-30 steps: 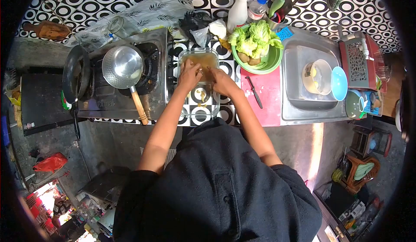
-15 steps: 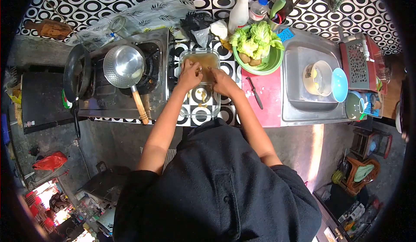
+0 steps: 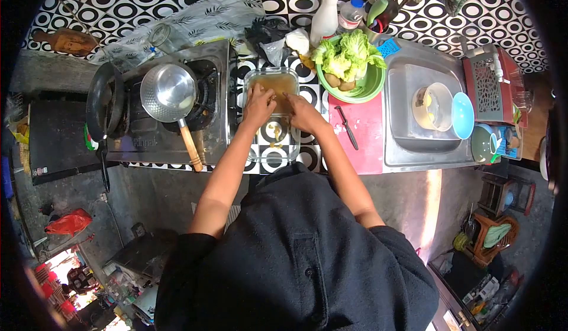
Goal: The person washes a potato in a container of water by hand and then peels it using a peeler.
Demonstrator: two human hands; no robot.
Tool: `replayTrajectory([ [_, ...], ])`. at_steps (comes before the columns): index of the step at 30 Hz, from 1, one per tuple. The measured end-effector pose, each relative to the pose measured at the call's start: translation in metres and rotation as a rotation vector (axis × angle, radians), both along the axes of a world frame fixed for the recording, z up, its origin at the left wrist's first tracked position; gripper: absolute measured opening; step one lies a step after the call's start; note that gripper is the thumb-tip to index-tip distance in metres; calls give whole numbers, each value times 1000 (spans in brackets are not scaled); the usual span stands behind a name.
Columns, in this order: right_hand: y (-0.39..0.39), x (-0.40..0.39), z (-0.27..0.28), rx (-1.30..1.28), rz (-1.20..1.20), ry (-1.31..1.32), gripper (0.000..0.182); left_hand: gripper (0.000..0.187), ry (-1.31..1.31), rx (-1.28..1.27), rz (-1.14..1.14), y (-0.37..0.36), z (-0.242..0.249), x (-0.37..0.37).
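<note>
A clear glass dish [image 3: 296, 138] was set on the patterned counter [image 3: 316, 153], between the gas stove [image 3: 210, 135] and a pink cutting board [image 3: 364, 141]. Its long axis was pointed from the tiled wall toward the counter's front edge, with its short sides turned to the wall and to the person. Brown, cloudy contents were seen in the far part, and small brownish scraps in the near part. Over the far part the left hand [image 3: 260, 105] was lowered with bent fingers, and the right hand [image 3: 304, 114] was brought in from the other side, its fingers directed inward. The hands were held close together but apart; whether anything was gripped between the fingers could not be told.

On the board a black-handled utensil [image 3: 348, 131] was laid lengthwise, slightly slanted. Beyond it, lettuce [image 3: 355, 52] and brown potatoes [image 3: 340, 84] were held in a green bowl [image 3: 374, 89]. On the stove a metal saucepan [image 3: 168, 91] was placed, its wooden handle directed toward the front edge. In the sink [image 3: 408, 138], a round container [image 3: 421, 115] and a light-blue bowl [image 3: 462, 116] were set side by side.
</note>
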State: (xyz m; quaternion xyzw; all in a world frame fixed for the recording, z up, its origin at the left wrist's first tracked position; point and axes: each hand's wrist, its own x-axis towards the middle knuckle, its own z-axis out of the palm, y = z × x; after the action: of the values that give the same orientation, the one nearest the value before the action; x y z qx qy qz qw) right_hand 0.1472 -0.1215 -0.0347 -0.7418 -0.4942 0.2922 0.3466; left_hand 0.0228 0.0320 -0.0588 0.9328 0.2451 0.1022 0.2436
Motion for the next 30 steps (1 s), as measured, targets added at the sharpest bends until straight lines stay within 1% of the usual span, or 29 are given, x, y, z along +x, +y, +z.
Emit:
replayTrajectory([
  [2, 0, 0, 1, 9, -4, 0, 67, 26, -35, 11, -7, 1, -5, 0],
  [5, 0, 0, 3, 12, -4, 6, 66, 31, 28, -30, 11, 4, -2, 1],
  [8, 0, 0, -1, 20, 0, -23, 67, 38, -31, -24, 23, 8, -14, -3],
  [11, 0, 0, -8, 20, 2, -42, 67, 43, 71, -90, -10, 9, -1, -4],
  [14, 0, -1, -3, -8, 1, -30, 67, 47, 122, -86, -32, 9, 7, -4],
  [17, 1, -1, -5, 5, 1, -60, 66, 50, 81, -95, -19, 10, 0, -6],
  [20, 1, 0, 0, -10, 14, -61, 64, 52, 41, -181, -15, 12, 1, -5],
  [23, 2, 1, -2, 11, 18, -72, 63, 50, -22, -231, 65, 10, 9, -2],
  [26, 2, 1, 0, 37, 0, -105, 60, 46, -38, -376, 159, 11, 12, -1],
  [29, 4, 3, 4, 52, -56, -6, 50, 44, -56, -469, 147, 8, 27, -3],
  [30, 5, 4, 4, 91, -68, -7, 46, 44, -90, -516, 134, 9, 23, -4],
])
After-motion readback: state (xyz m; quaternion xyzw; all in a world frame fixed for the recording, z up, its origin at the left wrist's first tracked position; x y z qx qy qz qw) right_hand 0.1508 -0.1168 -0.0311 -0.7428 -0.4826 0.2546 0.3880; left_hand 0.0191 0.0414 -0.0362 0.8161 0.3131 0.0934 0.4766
